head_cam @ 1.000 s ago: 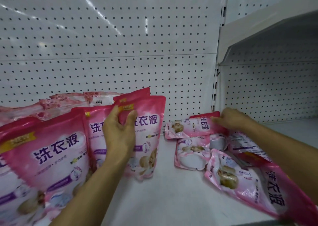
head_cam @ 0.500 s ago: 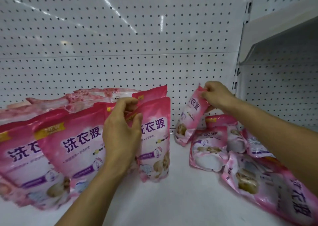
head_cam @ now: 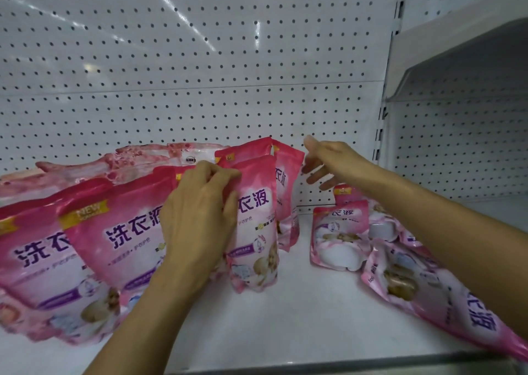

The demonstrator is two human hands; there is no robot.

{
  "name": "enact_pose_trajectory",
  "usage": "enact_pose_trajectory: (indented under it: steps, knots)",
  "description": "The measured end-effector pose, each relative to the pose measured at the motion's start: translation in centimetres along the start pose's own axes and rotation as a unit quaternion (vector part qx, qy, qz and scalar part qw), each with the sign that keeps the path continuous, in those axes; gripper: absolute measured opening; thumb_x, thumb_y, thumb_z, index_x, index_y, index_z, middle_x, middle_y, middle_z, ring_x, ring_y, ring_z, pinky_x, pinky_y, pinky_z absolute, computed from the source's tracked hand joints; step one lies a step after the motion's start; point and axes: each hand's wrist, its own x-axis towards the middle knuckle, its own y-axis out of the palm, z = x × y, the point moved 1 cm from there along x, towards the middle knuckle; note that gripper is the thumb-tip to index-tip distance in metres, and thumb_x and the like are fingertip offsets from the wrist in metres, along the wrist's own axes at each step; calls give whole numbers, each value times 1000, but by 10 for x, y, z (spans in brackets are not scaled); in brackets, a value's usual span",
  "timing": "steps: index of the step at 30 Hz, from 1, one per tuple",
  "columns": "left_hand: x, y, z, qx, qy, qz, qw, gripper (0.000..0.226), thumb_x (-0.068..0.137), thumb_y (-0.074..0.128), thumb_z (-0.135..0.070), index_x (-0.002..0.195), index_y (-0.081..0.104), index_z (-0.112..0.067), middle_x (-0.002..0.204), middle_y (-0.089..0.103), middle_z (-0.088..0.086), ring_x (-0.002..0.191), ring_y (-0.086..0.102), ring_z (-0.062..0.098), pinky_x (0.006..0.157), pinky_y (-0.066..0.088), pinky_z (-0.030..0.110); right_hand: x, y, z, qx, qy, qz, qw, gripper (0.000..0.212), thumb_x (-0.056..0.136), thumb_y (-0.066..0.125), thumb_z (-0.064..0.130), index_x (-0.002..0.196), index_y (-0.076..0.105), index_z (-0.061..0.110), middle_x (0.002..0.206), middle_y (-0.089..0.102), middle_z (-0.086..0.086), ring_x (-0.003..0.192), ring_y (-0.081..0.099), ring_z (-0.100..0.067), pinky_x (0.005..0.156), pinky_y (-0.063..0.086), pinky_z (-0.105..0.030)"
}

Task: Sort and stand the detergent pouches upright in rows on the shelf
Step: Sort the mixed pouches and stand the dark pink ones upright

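One white shelf (head_cam: 285,317) carries all the stock, backed by a perforated white panel (head_cam: 200,60). Against that panel, at the shelf's left, a row of pink detergent pouches (head_cam: 120,231) stands upright, several deep, printed faces forward. At the right end of the shelf a heap of loose pouches (head_cam: 428,283) lies flat and overlapping, well apart from the row. Between row and heap, just beside the row's right end, a narrow pouch (head_cam: 287,191) stands upright, edge-on, near the panel. The front end pouch (head_cam: 254,231) of the row is grasped near its top by the left hand (head_cam: 200,217), fingers curled over the upper edge. The right hand (head_cam: 328,163) hovers released, fingers spread, just beside the narrow pouch; contact cannot be confirmed.
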Motion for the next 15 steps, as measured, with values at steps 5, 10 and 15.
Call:
enact_pose_trajectory:
  steps: [5,10,15]
  knots:
    - [-9,2,-2,75,41,-3,996,48,78,78,-22,124,64,-16,131,57,13,119,50,36,89,43,51,-17,-27,-68,-282,127,-50,950,48,93,56,46,88,60,-1,72,60,-15,62,52,-19,59,40,-29]
    - [-25,6,-6,74,113,-34,990,62,76,79,-18,134,57,-12,150,44,14,141,30,31,114,25,60,-15,-23,-92,-385,184,-63,902,33,94,55,44,85,60,13,87,61,-5,91,60,-25,80,51,-38]
    - [-47,14,-6,97,177,2,979,56,82,63,-32,135,58,-16,153,43,7,146,31,25,119,11,58,4,-11,-111,-377,278,-38,882,30,81,69,48,70,59,22,130,55,-13,137,27,-38,111,27,-54]
